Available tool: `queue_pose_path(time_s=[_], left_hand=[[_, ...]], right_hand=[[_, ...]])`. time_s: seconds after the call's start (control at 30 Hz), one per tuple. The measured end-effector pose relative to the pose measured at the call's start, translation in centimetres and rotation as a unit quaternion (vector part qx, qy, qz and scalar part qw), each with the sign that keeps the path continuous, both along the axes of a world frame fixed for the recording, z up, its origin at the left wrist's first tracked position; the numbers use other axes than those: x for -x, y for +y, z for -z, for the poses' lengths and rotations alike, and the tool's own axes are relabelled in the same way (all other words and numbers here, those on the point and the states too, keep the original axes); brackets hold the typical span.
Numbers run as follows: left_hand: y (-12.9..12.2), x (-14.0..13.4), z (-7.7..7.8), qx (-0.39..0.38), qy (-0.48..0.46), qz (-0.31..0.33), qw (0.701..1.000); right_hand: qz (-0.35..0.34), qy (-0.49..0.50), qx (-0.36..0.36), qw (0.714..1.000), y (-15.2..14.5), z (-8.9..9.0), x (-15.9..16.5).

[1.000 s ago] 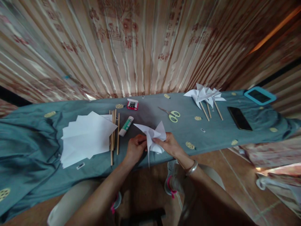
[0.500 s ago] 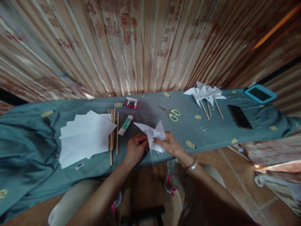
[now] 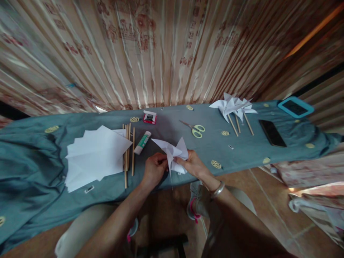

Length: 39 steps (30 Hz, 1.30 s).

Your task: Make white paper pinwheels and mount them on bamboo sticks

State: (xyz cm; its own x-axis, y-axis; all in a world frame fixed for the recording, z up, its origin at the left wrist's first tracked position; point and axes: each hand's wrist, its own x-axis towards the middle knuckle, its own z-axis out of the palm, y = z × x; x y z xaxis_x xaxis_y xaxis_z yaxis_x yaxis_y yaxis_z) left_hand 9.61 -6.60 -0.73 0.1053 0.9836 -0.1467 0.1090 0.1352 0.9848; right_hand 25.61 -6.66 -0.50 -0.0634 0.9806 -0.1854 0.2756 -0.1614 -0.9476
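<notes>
A white paper pinwheel [image 3: 174, 152] is held between my two hands near the front edge of the cloth-covered table. My right hand [image 3: 192, 162] grips its right side, the thumb lying over the folded centre. My left hand [image 3: 156, 167] is closed at the pinwheel's left, fingertips pinched behind a blade; what they hold there is mostly hidden. Just beyond the left hand lies a glue stick [image 3: 142, 142], tilted on the cloth. Several wooden sticks [image 3: 133, 152] rest left of it, some beside a fanned stack of white paper sheets [image 3: 94, 157].
Green-handled scissors [image 3: 197, 130] and an open small red box [image 3: 149, 117] lie farther back. Finished-looking pinwheels on sticks [image 3: 231, 107] sit at the back right, near a dark phone [image 3: 272, 133] and a blue-framed tablet [image 3: 295, 106]. A curtain [image 3: 166, 53] hangs behind the table [image 3: 249, 154].
Both hands keep nearly the same hold on the pinwheel, which has barely turned. The whole view has shifted slightly.
</notes>
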Motion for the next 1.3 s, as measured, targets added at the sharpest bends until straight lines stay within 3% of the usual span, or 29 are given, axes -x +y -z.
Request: queue_pose_path(time_s=[0.27,0.4,0.5,0.8,1.3], left_hand=[[0.3,0.1,0.1,0.071,-0.058,0.029,0.995],[0.1,0.5,0.4,0.072,-0.023,0.095,0.993],[-0.1,0.6,0.4,0.068,0.01,0.107,0.992],[-0.6,0.4,0.0,-0.007,0.073,0.083,0.994],[-0.8,0.1,-0.9,-0.081,0.135,0.083,0.984]], right_hand=[[-0.018,0.029,-0.01,0.999,-0.1,-0.1,-0.3],[-0.018,0.034,-0.002,0.999,-0.1,0.2,-0.4],[-0.025,0.034,0.003,0.999,-0.1,0.5,-0.5],[-0.018,0.093,0.033,0.995,-0.1,0.2,-0.2],[-0.001,0.064,0.035,0.997,-0.4,0.4,-0.1]])
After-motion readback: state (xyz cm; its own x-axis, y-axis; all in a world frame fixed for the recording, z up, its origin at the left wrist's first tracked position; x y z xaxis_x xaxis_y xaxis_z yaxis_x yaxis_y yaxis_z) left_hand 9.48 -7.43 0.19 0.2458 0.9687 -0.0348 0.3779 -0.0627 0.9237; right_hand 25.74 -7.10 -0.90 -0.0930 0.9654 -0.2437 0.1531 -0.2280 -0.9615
